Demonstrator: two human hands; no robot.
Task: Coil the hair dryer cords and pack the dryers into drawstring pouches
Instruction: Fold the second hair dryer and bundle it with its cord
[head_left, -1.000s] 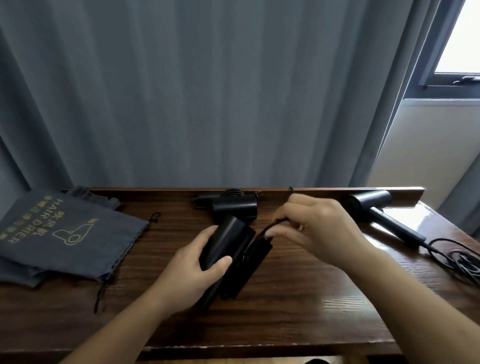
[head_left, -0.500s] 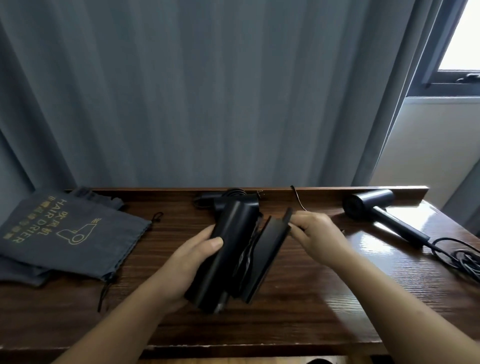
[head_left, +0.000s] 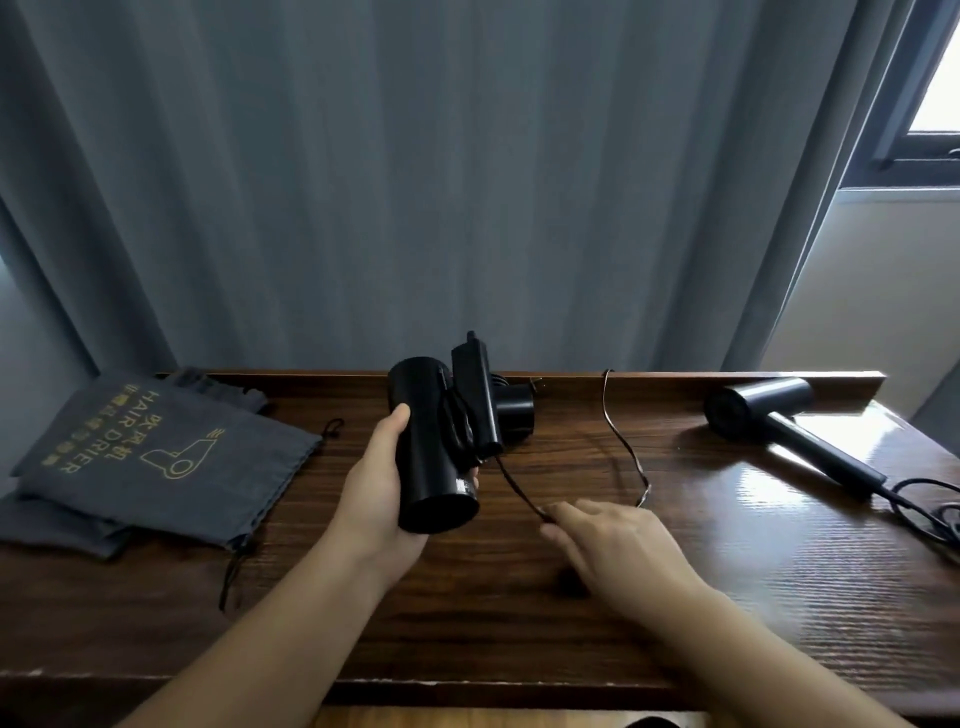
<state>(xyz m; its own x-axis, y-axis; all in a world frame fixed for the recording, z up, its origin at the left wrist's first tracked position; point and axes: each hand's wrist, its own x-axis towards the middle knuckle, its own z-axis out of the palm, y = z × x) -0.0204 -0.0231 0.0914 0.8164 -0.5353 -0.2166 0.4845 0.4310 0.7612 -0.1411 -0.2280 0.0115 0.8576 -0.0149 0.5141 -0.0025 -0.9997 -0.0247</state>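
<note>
Since half a second ago the left hand (head_left: 382, 499) has tipped the folded black hair dryer (head_left: 434, 447) nearly upright above the dark wooden table (head_left: 519, 623), still wrapped around its barrel, while the right hand (head_left: 613, 545) has dropped low over the tabletop, its fingertips pinched on the thin cord (head_left: 626, 447) that trails from the dryer. Two more dryers lie on the glossy wood, one (head_left: 514, 415) at the back rail and another (head_left: 779, 421) to the right with its cable (head_left: 935, 514) loose. Grey drawstring pouches (head_left: 156, 462) lie stacked at the left, with grey curtains (head_left: 415, 182) and a window (head_left: 935, 93) behind.
</note>
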